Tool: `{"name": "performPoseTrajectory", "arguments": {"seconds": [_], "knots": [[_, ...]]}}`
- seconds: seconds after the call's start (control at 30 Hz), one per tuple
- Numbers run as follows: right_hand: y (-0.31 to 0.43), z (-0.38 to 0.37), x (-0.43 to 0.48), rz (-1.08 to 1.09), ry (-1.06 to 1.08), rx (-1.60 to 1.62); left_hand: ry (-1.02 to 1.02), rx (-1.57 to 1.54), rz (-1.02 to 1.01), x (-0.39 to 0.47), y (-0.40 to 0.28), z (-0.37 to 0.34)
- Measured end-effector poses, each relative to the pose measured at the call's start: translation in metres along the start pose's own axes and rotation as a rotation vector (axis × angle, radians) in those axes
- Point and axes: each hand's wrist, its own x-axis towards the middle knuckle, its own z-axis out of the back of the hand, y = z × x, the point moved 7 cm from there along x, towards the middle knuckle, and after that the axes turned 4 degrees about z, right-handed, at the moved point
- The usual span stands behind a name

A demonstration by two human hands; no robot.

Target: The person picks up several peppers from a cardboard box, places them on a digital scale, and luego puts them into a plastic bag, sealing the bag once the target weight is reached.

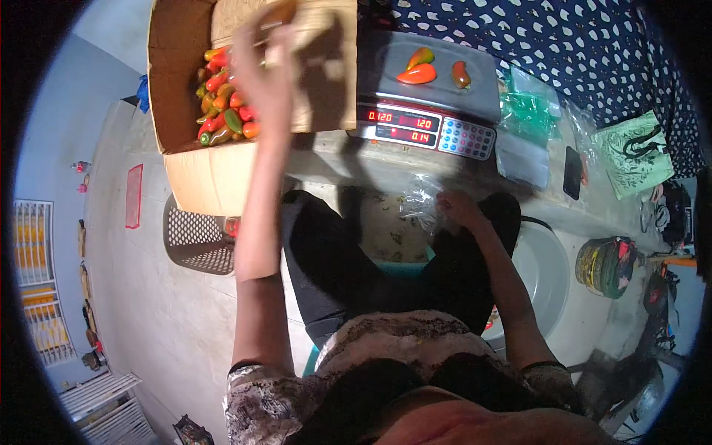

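Observation:
My left hand (264,72), blurred by motion, is over an open cardboard box (211,175) with many small red, orange and green peppers (225,105). Whether its fingers hold a pepper cannot be made out. My right hand (457,208) holds a clear plastic bag (421,201) above my right thigh. Beyond it, a digital scale (439,50) with lit red digits carries an orange-red pepper (417,74), a green-orange pepper (421,57) and a brownish-red pepper (460,74) on its grey tray.
Plastic bags (523,128) and a dark phone (572,172) lie right of the scale on the ledge. A perforated basket (194,239) stands below the box. A pale basin (542,272) is beside my right leg, with a round patterned container (603,267) farther right.

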Motion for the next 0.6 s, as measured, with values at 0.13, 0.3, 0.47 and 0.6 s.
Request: {"name": "performPoseTrajectory", "arguments": {"seconds": [0.13,0.3,0.47,0.6], "knots": [[-0.001,0.001,0.003,0.106,-0.173,0.047,0.390,-0.059,-0.150,-0.050,-0.035,-0.146],[0.004,0.001,0.006,0.066,-0.087,0.049,0.562,0.184,-0.065,-0.123,0.031,-0.247],[0.019,0.020,-0.005,0.052,-0.079,0.234,0.615,0.421,-0.099,-0.143,0.054,-0.262],[0.023,0.026,-0.002,0.208,-0.235,0.299,0.565,0.403,-0.095,-0.139,0.053,-0.243]]}}
